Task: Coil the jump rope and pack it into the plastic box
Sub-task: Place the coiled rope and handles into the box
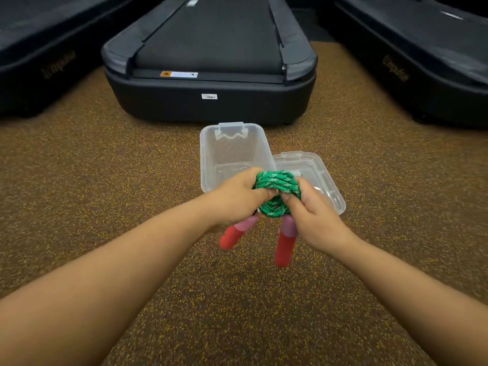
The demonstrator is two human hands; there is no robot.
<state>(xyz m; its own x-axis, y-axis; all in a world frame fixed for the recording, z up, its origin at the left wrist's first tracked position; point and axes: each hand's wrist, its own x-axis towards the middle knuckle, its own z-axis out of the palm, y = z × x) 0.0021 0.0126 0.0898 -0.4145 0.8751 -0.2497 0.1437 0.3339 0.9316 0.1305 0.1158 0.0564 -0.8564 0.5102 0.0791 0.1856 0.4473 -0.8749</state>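
Item: green braided jump rope [276, 190] wound into a tight bundle, its two red-and-pink handles [285, 243] hanging down toward the person, held above the speckled brown floor [105, 207] at the near end of the clear rectangular plastic box [232, 151]. Grip: left hand [235, 200] and right hand [311, 210] each pinch one side of the bundle, fingers curled. Bearing: the open box lies just ahead of both hands, long axis running away from the person, loose clear lid [317, 175] beside it on the right; packing likely needs a short forward-and-down carry.

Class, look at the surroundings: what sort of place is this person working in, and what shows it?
Probably a gym: treadmills stand side by side on speckled rubber flooring, and the hands hold a jump rope.
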